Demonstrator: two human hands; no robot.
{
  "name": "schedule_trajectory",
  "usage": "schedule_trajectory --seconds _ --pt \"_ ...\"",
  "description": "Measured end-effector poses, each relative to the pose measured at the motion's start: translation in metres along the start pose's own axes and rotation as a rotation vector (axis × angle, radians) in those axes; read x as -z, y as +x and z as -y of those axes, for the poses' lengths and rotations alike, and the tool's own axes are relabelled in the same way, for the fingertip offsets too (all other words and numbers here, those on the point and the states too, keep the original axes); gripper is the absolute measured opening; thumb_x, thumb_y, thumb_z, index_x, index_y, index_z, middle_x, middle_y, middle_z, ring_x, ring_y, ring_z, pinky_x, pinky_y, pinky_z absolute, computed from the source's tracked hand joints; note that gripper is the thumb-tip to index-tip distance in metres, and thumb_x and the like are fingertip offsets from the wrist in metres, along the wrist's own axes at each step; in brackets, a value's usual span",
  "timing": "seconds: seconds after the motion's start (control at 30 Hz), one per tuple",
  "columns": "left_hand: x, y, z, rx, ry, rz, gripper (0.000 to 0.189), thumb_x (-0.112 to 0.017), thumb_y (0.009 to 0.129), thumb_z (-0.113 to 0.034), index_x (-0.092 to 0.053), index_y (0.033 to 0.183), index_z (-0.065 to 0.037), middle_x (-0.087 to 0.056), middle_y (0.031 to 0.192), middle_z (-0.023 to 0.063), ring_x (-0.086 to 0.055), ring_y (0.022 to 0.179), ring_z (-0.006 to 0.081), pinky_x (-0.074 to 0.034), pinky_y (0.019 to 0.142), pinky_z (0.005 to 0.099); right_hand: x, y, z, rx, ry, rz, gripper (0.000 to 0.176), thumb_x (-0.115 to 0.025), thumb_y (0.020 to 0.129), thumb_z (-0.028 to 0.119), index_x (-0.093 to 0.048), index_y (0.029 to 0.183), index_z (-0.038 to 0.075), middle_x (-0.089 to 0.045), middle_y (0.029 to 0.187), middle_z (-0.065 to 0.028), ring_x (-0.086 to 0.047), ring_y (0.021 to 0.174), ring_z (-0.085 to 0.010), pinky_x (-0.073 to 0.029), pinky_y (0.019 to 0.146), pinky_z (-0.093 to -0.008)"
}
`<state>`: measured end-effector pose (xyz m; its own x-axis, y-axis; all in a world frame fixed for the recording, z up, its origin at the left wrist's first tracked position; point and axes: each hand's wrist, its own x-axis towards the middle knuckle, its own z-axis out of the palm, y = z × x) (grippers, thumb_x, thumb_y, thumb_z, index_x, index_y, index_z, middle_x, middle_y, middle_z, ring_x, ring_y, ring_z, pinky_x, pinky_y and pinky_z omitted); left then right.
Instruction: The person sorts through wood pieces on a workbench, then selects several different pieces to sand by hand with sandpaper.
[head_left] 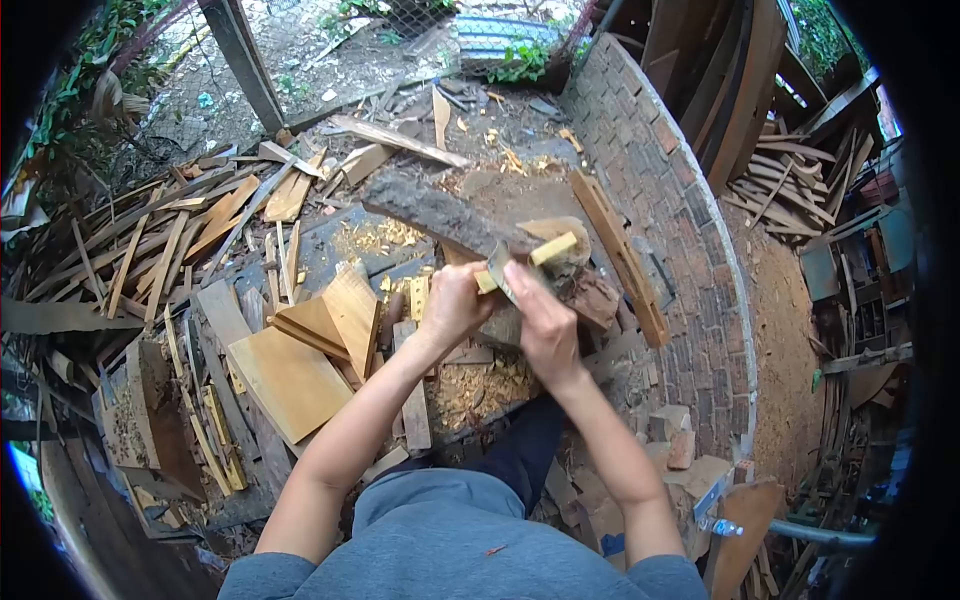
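Note:
My left hand is closed around the near end of a short yellow wooden stick, which points away to the right. My right hand is closed on a flat, grey, blade-like tool that lies across the stick just beyond my left fingers. My right fingers cover most of it, so its handle and exact kind do not show. Beneath and behind both hands lies a thick, weathered grey beam. A pale wood block sits beside the stick's far end.
A curved brick wall bounds the right side, with a brown plank along it. Scrap strips pile up at left. A flat board lies left of my arm. Wood chips cover the ground before my legs.

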<state>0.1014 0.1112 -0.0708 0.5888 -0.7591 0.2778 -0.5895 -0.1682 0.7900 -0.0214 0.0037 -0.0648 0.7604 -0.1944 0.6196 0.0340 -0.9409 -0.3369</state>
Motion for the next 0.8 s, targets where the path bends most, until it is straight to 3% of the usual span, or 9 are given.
schedule_trajectory --seconds 0.1,0.2,0.27,0.33,0.37,0.47,0.6,0.67,0.8 --pt "-0.007 0.002 -0.003 -0.125 -0.068 -0.105 0.015 -0.074 0.081 -0.014 -0.071 0.088 -0.001 -0.069 0.079 0.0193 -0.069 0.073 0.036 -0.056 0.068 0.0419 0.0 -0.007 -0.071 -0.168 -0.268 0.033 0.038 -0.045 0.093 -0.005 -0.061 0.128 0.0 -0.065 0.122 -0.021 -0.067 0.108 -0.0342 -0.057 0.092 -0.0422" --pt "-0.004 0.011 -0.008 -0.018 0.02 0.001 0.016 -0.074 0.08 -0.013 -0.072 0.091 -0.001 -0.069 0.079 0.0194 -0.069 0.074 0.036 -0.056 0.068 0.042 0.002 0.003 -0.036 -0.266 -0.094 0.097 0.04 -0.043 0.092 -0.008 -0.061 0.127 -0.002 -0.064 0.124 -0.0226 -0.063 0.114 -0.0362 -0.054 0.097 -0.0437" --pt "-0.002 0.013 0.0 0.055 -0.06 0.031 0.018 -0.075 0.08 -0.015 -0.072 0.09 -0.002 -0.069 0.078 0.0198 -0.069 0.073 0.0357 -0.056 0.067 0.0418 0.005 0.001 0.005 -0.087 -0.028 0.009 0.04 -0.046 0.089 -0.009 -0.062 0.124 -0.001 -0.065 0.121 -0.0218 -0.066 0.109 -0.0355 -0.054 0.097 -0.0418" --pt "0.001 0.005 0.003 0.012 -0.071 0.005 0.017 -0.075 0.08 -0.016 -0.071 0.087 -0.001 -0.069 0.077 0.0202 -0.069 0.073 0.0351 -0.056 0.066 0.0411 0.006 -0.001 -0.017 0.005 -0.046 0.029 0.043 -0.049 0.087 -0.011 -0.061 0.126 -0.001 -0.065 0.122 -0.0206 -0.067 0.108 -0.0344 -0.054 0.098 -0.0405" --pt "-0.003 0.005 0.007 -0.079 -0.045 -0.051 0.022 -0.074 0.082 -0.02 -0.074 0.1 -0.006 -0.071 0.076 0.016 -0.071 0.068 0.0291 -0.056 0.062 0.0375 -0.007 -0.014 -0.051 -0.107 -0.136 0.043 0.039 -0.049 0.09 -0.007 -0.061 0.127 -0.001 -0.065 0.123 -0.021 -0.066 0.109 -0.0338 -0.054 0.098 -0.0401" --pt "-0.008 0.009 -0.006 -0.093 0.072 -0.051 0.022 -0.075 0.082 -0.02 -0.074 0.099 -0.005 -0.07 0.076 0.0176 -0.071 0.069 0.0311 -0.055 0.062 0.0379 -0.007 -0.004 -0.072 -0.268 -0.229 0.049 0.038 -0.046 0.092 -0.007 -0.061 0.127 -0.002 -0.064 0.124 -0.0229 -0.064 0.114 -0.0342 -0.052 0.1 -0.0424" --pt "-0.001 0.006 0.005 -0.062 -0.025 -0.004 0.022 -0.077 0.08 -0.019 -0.074 0.098 -0.006 -0.07 0.076 0.0177 -0.071 0.071 0.0309 -0.056 0.063 0.0371 0.007 0.005 0.014 -0.154 0.038 0.024 0.037 -0.046 0.092 -0.005 -0.063 0.124 -0.001 -0.065 0.121 -0.0229 -0.064 0.115 -0.0348 -0.051 0.102 -0.0429" --pt "-0.002 0.0 0.003 0.013 -0.096 0.047 0.021 -0.077 0.08 -0.018 -0.074 0.096 -0.005 -0.07 0.077 0.0172 -0.071 0.072 0.031 -0.056 0.063 0.0368 0.0 -0.003 -0.031 0.031 -0.052 0.032 0.037 -0.049 0.09 -0.006 -0.064 0.123 -0.001 -0.066 0.12 -0.0224 -0.065 0.112 -0.0335 -0.053 0.099 -0.0419" --pt "-0.008 0.007 -0.003 -0.161 0.026 -0.095 0.02 -0.077 0.08 -0.017 -0.073 0.094 -0.004 -0.071 0.079 0.0162 -0.072 0.073 0.0297 -0.056 0.063 0.0357 -0.007 -0.003 -0.071 -0.321 -0.191 0.004 0.036 -0.049 0.092 -0.006 -0.063 0.125 -0.002 -0.067 0.119 -0.021 -0.068 0.107 -0.0339 -0.056 0.096 -0.0418"
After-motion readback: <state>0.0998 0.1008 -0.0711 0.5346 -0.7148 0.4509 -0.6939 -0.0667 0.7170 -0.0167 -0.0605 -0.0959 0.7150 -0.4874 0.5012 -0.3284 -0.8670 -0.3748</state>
